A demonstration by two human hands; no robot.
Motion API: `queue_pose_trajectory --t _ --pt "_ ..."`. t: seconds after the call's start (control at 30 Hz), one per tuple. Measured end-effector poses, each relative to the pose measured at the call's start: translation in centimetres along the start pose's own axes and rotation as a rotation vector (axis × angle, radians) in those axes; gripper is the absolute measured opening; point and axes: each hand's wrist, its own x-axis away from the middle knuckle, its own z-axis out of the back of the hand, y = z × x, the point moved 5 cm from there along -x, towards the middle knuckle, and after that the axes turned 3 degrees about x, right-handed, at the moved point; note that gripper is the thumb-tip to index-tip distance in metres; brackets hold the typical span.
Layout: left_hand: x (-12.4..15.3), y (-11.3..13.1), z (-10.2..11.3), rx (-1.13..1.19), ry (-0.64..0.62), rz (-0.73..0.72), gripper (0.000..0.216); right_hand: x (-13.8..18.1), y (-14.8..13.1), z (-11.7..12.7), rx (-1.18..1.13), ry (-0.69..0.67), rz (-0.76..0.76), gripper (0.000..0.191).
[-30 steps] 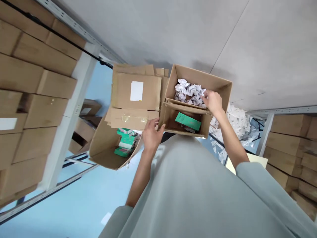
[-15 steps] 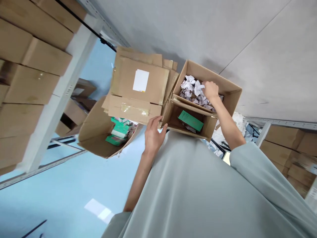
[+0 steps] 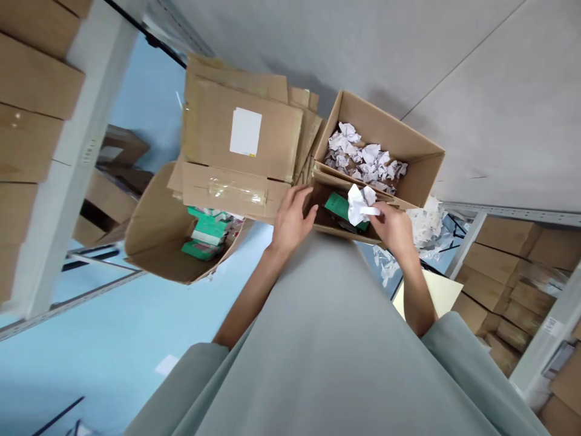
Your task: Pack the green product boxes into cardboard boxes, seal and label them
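Observation:
My right hand (image 3: 394, 225) is closed on a crumpled white paper wad (image 3: 359, 203) and holds it over the small open cardboard box (image 3: 330, 229) in front of me. A green packet (image 3: 338, 204) lies inside that box. My left hand (image 3: 292, 219) grips the small box's left wall, fingers curled over the rim. Just behind stands a larger open carton (image 3: 424, 166) filled with several crumpled white paper wads (image 3: 365, 158).
Flattened cardboard sheets (image 3: 242, 142) with a white label lie stacked to the left. Below them an open carton (image 3: 154, 236) holds green packets (image 3: 205, 233). Loose white paper (image 3: 424, 221) lies at the right. Shelving with brown cartons (image 3: 31, 91) lines both sides.
My right hand has left the larger carton with a paper wad and come back over the small box. My left hand has slid further along the box's rim.

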Motion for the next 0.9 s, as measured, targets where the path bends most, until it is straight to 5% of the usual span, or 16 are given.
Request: queue_pose_trajectory --t 0.3,0.43,0.53,0.7,0.9 --pt "0.9 -0.7 -0.3 -0.028 -0.018 0.002 0.038 -2.9 -3.8 -5.4 0.312 -0.326 0.102 0.031" --pt "1.4 -0.7 -0.3 -0.027 -0.012 0.006 0.039 -3.1 -4.7 -5.0 0.365 -0.407 0.132 0.034" --pt "1.8 -0.6 -0.2 -0.022 -0.006 -0.005 0.038 -4.8 -5.5 -2.3 0.3 -0.31 0.166 0.036" --pt "2.5 -0.7 -0.2 -0.025 0.012 -0.006 0.037 -14.7 -6.6 1.4 0.286 -0.044 0.177 0.037" --pt "3.2 -0.8 -0.6 -0.037 0.023 -0.004 0.038 -26.6 -8.0 -3.8 0.434 -0.249 0.145 0.047"
